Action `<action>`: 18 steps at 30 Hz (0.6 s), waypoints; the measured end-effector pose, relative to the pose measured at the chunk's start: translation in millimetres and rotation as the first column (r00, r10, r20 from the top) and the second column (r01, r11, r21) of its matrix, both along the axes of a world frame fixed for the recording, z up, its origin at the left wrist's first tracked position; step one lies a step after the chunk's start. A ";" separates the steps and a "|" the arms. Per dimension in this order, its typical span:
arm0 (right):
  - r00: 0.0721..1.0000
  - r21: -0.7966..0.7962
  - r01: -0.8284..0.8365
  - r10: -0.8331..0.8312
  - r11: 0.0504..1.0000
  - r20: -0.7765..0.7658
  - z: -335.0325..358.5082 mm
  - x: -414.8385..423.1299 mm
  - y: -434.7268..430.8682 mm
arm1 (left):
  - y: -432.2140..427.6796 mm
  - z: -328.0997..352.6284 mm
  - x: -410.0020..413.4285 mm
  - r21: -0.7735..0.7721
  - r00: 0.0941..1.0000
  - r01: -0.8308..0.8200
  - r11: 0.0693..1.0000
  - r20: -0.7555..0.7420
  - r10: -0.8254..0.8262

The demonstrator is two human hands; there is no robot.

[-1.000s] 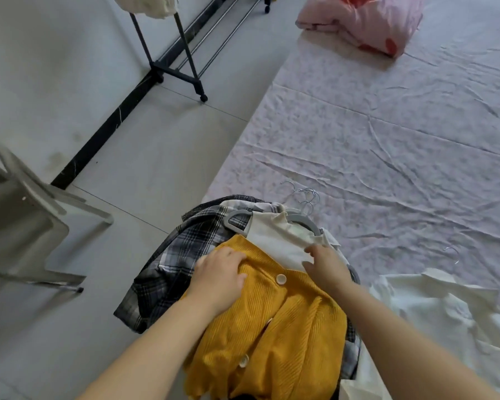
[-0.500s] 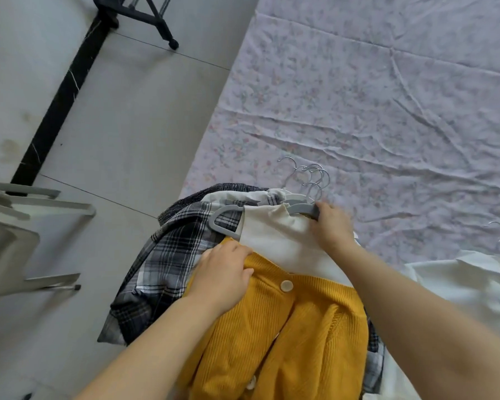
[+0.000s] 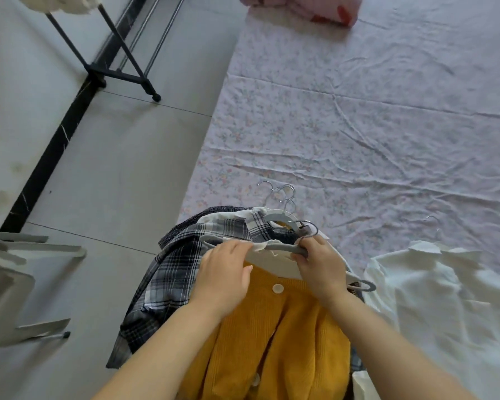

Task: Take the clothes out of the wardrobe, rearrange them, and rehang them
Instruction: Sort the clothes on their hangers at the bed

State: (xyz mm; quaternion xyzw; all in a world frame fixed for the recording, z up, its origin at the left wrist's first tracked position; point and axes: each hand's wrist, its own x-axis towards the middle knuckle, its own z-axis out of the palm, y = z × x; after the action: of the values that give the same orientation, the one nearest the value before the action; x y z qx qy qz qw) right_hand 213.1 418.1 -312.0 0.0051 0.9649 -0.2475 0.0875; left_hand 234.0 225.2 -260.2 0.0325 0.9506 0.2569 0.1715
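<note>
A pile of clothes on hangers lies at the near edge of the bed. On top is a mustard-yellow knit cardigan point(image 3: 286, 336) with a cream top point(image 3: 272, 262) inside it, on a grey hanger point(image 3: 286, 249). My right hand point(image 3: 319, 267) grips that hanger near its neck. My left hand point(image 3: 224, 275) lies on the cardigan's left shoulder, fingers at the cream collar. A black-and-white plaid shirt point(image 3: 173, 272) lies beneath. Several metal hooks point(image 3: 283, 194) stick out beyond the pile.
A white shirt point(image 3: 433, 293) on its own hanger lies to the right on the floral bed sheet point(image 3: 344, 125). A pink bundle point(image 3: 315, 8) sits at the far end. A black clothes rack point(image 3: 122, 73) stands on the grey floor, and a grey chair point(image 3: 9, 272) is at left.
My right hand slid from the collar up to the grey hanger's neck and lifted it slightly. My left hand moved up toward the collar. The view tilted down, then back up.
</note>
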 end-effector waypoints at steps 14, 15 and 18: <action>0.817 -0.119 0.178 -0.215 0.977 -0.535 173.1 177.8 -58.8 | -33.5 93.3 111.8 0.226 0.850 0.346 0.911 -0.486 -0.202; 0.804 -0.118 0.202 -0.233 0.972 -0.548 180.9 194.2 -61.7 | -35.8 97.3 121.5 0.239 0.831 0.381 0.893 -0.512 -0.218; 0.786 -0.123 0.268 -0.291 0.955 -0.545 195.5 242.0 -63.1 | -34.7 107.7 148.8 0.239 0.759 0.483 0.842 -0.595 -0.266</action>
State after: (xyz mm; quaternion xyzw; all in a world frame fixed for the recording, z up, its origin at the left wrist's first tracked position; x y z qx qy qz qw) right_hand 455.1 355.1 -116.4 0.0737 0.9317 -0.2668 -0.2353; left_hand 382.8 190.6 -152.5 0.3291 0.8643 0.3750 -0.0639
